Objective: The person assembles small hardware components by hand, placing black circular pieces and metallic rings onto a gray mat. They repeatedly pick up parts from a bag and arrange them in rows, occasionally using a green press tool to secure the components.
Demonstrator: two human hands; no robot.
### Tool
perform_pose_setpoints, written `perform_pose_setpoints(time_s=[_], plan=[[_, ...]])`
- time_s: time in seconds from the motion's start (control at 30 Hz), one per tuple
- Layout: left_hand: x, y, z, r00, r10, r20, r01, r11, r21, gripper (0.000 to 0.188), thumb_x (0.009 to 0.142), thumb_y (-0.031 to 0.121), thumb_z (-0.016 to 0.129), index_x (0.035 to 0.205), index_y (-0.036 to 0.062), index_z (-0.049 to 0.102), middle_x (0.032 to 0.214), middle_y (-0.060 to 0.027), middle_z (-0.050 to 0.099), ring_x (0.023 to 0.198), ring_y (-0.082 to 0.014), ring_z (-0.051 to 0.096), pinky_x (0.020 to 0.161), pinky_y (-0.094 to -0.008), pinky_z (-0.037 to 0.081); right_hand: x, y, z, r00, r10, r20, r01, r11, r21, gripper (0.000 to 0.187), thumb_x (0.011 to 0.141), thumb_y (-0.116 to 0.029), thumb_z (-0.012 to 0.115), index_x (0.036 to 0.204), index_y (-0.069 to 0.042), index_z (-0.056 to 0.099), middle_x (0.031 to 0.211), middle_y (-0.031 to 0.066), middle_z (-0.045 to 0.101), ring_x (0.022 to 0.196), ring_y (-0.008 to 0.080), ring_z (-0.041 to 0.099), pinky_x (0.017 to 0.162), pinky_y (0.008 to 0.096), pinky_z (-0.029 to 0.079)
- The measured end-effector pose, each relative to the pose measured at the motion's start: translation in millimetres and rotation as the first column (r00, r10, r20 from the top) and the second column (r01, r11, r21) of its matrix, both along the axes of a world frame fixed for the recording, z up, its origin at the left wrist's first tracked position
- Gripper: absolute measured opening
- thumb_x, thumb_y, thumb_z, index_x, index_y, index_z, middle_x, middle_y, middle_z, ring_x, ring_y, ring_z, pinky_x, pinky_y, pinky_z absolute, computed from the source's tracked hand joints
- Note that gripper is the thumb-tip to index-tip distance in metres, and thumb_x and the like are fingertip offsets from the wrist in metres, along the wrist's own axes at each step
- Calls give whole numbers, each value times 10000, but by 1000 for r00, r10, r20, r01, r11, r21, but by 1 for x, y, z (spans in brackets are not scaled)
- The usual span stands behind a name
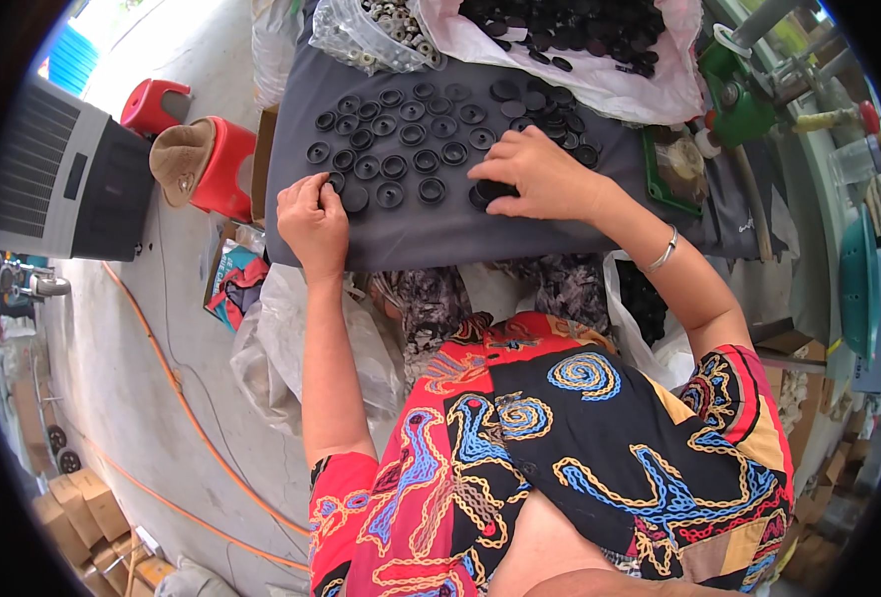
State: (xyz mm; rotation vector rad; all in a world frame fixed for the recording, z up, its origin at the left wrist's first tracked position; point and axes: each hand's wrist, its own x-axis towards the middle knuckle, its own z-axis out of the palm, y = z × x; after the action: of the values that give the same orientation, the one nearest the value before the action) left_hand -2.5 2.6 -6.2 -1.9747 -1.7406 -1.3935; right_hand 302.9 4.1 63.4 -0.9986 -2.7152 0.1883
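Many small black round plastic caps (393, 166) lie spread over a dark grey cloth-covered table (421, 237). Most show a rim with a small central stub; some show a plain flat face. My left hand (313, 224) is closed at the left end of the spread, its thumb and fingertips pinched at a black round cap (336, 181) that they partly cover. To the right, my right hand (545, 177) curls its thumb and fingers round a dark round cap (496, 189), partly hidden under them. A denser heap of flat black discs (545, 104) lies just beyond this hand.
Farther back are a pinkish-white sack (650, 95) of black discs and a clear bag (356, 40) of small metal parts. A green hand-press-like machine (734, 99) stands at the right. Red stools (229, 164), a grey air cooler (62, 169) and an orange hose (177, 383) are at the left.
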Motion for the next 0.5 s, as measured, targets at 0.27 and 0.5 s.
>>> perform_pose_setpoints(time_s=[0.27, 0.5], plan=[[1, 1, 2, 1000, 17, -9, -17, 1000, 4, 120, 791, 27, 625, 883, 32, 702, 892, -99, 689, 847, -252, 632, 771, -344, 499, -1, -3, -1, 1000, -25, -16, 25, 1000, 9, 265, 724, -180, 713, 978, -129, 660, 851, 37, 578, 915, 227, 551, 805, 370, 386], [1, 0, 5, 1000, 14, -8, -14, 1000, -16, 118, 786, 23, 626, 874, 33, 703, 889, -98, 689, 847, -249, 632, 774, -343, 500, -19, 10, -12, 933, -137, -332, 156, 987, 31, 184, 757, -156, 703, 911, -91, 625, 839, 41, 575, 843, 220, 540, 808, 354, 382]])
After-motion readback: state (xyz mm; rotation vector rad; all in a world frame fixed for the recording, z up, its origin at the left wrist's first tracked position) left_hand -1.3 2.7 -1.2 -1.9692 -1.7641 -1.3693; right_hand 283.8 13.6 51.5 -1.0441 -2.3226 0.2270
